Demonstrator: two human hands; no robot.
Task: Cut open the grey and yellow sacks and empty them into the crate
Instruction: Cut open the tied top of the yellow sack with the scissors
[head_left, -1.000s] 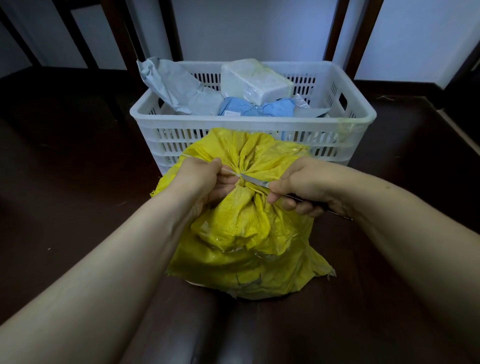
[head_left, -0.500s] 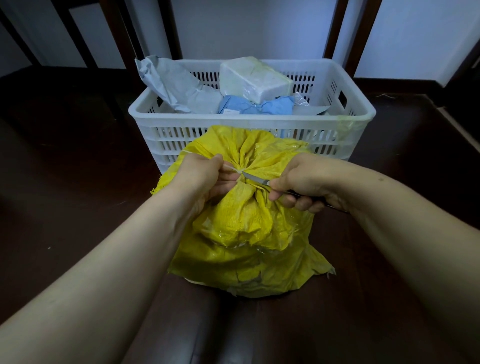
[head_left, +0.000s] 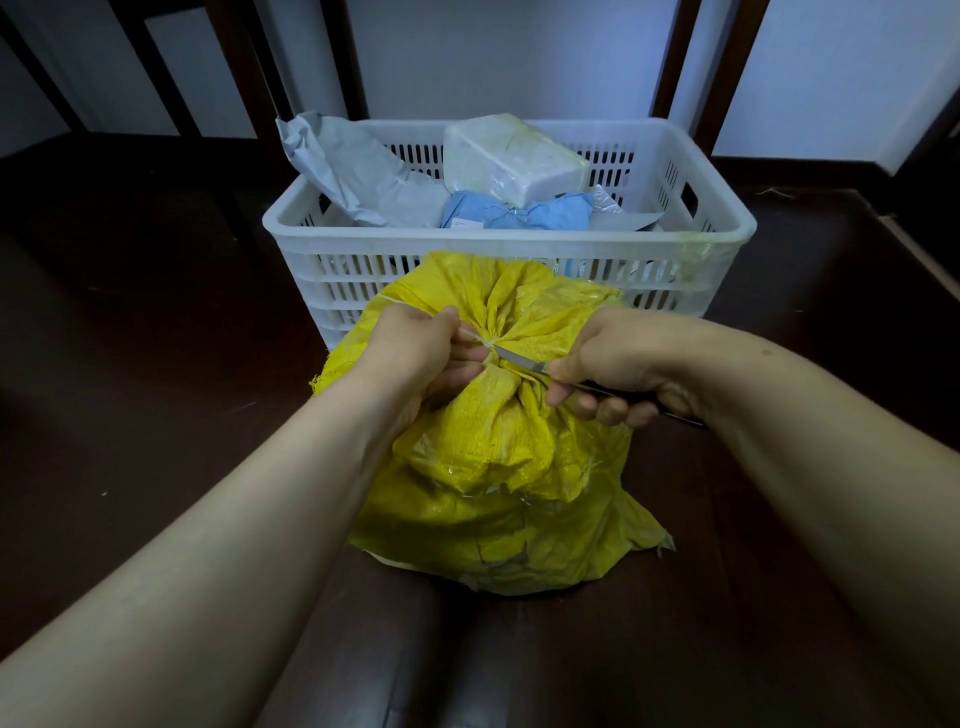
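A full yellow woven sack (head_left: 498, 483) stands on the dark floor just in front of a white slatted crate (head_left: 519, 244), its neck tied shut. My left hand (head_left: 421, 353) pinches the tie at the bunched neck. My right hand (head_left: 623, 364) grips a small knife (head_left: 519, 360) by its dark handle, and the blade tip lies against the tie next to my left fingers. Over the crate's left rim hangs a crumpled grey sack (head_left: 358, 171).
Inside the crate lie a white wrapped block (head_left: 511, 156) and a blue parcel (head_left: 514, 210). Dark wooden floor (head_left: 130, 364) stretches to both sides. A pale wall with dark wooden posts stands behind the crate. My knees fill the bottom edge of the view.
Both hands stay at the sack's neck. The knife blade has edged slightly left, closer to my left fingers at the tie.
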